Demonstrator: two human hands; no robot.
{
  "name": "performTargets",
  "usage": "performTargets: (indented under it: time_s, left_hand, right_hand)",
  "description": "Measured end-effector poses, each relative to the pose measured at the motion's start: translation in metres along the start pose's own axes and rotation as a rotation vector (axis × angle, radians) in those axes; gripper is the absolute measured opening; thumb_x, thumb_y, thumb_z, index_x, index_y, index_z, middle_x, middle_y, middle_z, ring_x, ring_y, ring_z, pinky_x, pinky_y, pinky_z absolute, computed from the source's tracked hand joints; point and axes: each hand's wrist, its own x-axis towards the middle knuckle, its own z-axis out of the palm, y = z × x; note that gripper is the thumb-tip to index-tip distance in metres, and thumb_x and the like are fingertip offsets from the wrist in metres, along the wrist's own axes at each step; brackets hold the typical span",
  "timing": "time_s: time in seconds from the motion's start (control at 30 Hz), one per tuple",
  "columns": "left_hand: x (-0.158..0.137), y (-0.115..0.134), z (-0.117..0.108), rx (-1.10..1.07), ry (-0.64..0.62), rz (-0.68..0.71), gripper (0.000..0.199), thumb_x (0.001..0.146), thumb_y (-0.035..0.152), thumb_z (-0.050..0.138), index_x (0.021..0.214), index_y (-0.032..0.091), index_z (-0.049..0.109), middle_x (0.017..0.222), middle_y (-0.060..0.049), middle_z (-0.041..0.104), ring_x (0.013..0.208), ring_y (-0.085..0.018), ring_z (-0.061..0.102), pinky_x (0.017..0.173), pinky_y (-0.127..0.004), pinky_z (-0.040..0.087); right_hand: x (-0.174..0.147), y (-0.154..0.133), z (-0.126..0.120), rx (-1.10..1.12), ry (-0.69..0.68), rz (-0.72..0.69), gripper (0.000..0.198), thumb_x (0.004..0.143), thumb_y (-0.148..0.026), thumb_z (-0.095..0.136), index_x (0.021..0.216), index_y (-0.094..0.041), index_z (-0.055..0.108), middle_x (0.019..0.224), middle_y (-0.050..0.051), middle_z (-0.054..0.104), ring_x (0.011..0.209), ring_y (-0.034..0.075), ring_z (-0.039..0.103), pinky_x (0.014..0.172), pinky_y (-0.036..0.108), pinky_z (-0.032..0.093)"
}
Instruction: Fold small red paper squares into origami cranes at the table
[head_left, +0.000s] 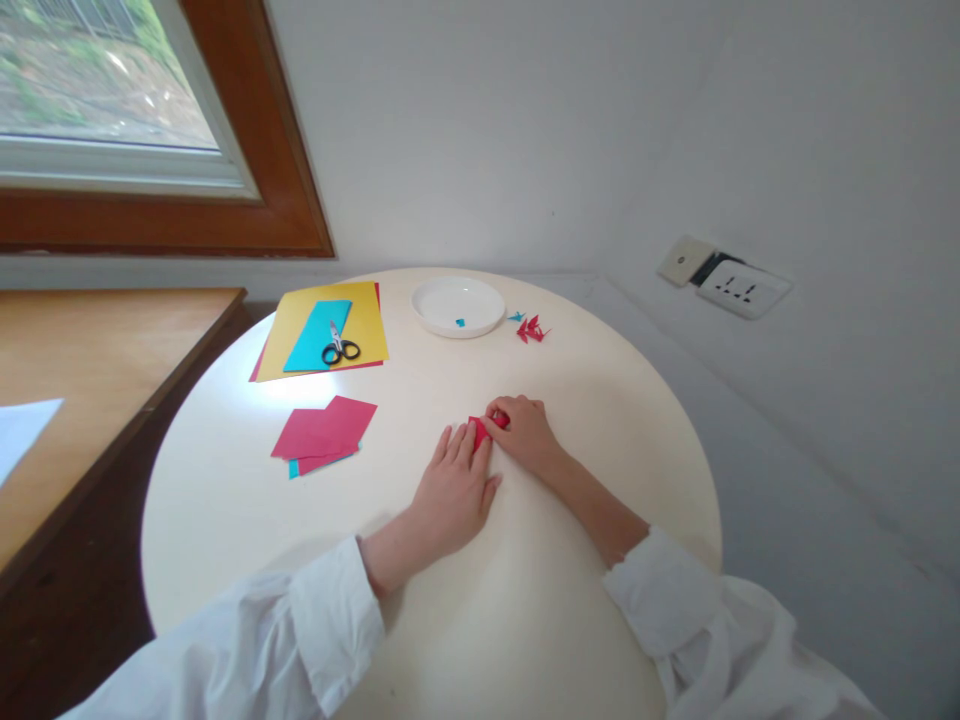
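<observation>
A small piece of folded red paper (478, 434) lies on the table between my two hands. My left hand (454, 495) rests flat, its fingers stretched out and the tips pressing on the paper's left part. From the right, my right hand (531, 436) has its thumb and curled fingers closed on the other end of the same paper. Some red shows under those fingers, but the exact fold is partly hidden. Farther back, small folded red paper cranes (533, 329) sit beside a blue one (517, 316).
A white plate (431, 324) holds a tiny blue paper piece (460, 322). Black-handled scissors (341, 348) lie on blue paper (307, 340) over yellow sheets (373, 325). Red paper squares (322, 430) are at left on the round white table (225, 540). Walls stand behind and right.
</observation>
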Motion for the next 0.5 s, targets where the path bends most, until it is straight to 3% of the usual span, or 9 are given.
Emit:
performTargets:
  time_s: [0.5]
  left_hand:
    - [-0.0025,-0.001,-0.0024,0.031,-0.001,-0.042,0.051,0.093,0.038,0.028,0.134,0.012,0.043,0.14,-0.017,0.042,0.129,-0.035,0.038,0.108,-0.054,0.024]
  right_hand:
    - [-0.0022,0.0095,-0.0014,-0.017,0.046,0.039,0.013,0.077,-0.032,0.061,0.075,-0.02,0.059,0.082,0.002,0.063,0.082,0.019,0.053,0.082,0.035,0.03]
